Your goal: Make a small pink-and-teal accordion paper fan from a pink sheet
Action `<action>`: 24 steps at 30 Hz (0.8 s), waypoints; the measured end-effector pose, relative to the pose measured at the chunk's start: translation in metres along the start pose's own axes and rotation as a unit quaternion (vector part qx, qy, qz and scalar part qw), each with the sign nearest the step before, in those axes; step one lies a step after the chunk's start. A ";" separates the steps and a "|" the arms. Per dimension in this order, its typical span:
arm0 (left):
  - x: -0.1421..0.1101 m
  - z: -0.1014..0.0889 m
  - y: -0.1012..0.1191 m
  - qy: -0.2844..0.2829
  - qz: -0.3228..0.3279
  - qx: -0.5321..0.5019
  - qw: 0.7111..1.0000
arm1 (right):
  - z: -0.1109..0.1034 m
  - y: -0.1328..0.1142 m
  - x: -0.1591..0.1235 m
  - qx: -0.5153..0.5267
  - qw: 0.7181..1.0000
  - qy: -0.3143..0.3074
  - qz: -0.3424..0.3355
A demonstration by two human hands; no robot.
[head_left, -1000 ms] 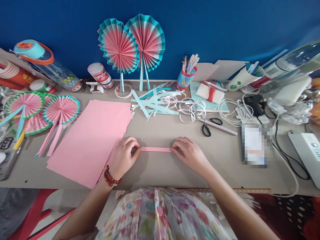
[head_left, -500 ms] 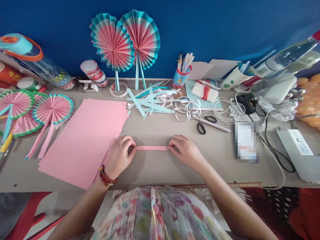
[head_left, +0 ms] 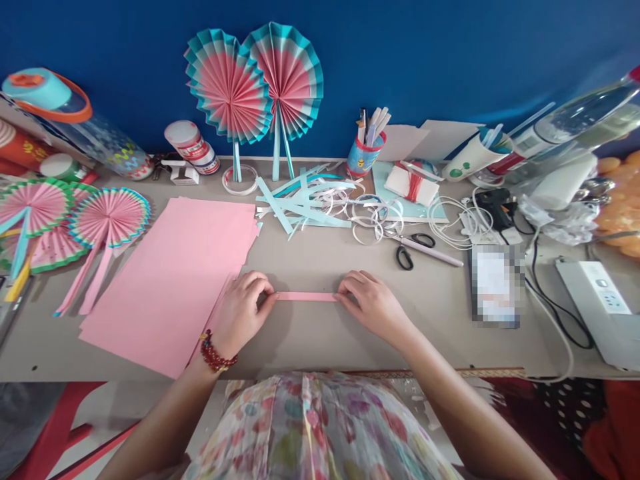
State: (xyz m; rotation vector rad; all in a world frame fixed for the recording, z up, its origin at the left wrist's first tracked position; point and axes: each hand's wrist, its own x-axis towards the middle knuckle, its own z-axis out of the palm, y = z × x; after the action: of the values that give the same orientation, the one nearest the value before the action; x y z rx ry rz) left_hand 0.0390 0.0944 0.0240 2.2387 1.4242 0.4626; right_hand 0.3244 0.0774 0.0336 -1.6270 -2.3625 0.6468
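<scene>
A narrow pink paper strip (head_left: pixel 307 297), perhaps folded, stretches level between my two hands just over the table. My left hand (head_left: pixel 249 301) pinches its left end between thumb and fingers. At the other end, my right hand (head_left: pixel 367 303) grips it in the same kind of pinch. The fingertips hide both ends of the strip. Left of my left hand, and partly under that wrist, lies a stack of pink paper sheets (head_left: pixel 165 280). Scissors (head_left: pixel 414 247) with black handles rest beyond my right hand, beside a pale pen-like stick.
Pale blue paper strips (head_left: pixel 305 203) and white curls heap up behind my hands. Pleated paper fans lean on the blue wall (head_left: pixel 400 53), and others lie at left. A pen cup (head_left: pixel 364 153), cables, a phone (head_left: pixel 495 283) and a power strip (head_left: pixel 603 287) occupy the right.
The view has shifted very slightly, so the surroundings sit a little further right. Both hands keep the same pinch on the strip.
</scene>
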 end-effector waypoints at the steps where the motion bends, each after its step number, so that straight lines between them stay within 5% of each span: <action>1: 0.000 0.000 0.000 0.000 0.000 0.000 1.000 | 0.001 0.000 0.000 -0.006 1.000 0.003 -0.001; 24: -0.007 0.009 -0.001 0.052 -0.010 0.045 0.998 | 0.023 0.006 -0.013 0.006 0.997 0.083 -0.005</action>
State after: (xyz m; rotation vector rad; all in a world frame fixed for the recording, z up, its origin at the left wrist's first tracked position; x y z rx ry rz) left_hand 0.0395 0.0872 0.0156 2.2985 1.5485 0.5246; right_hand 0.3252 0.0622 0.0119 -1.5966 -2.2438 0.5016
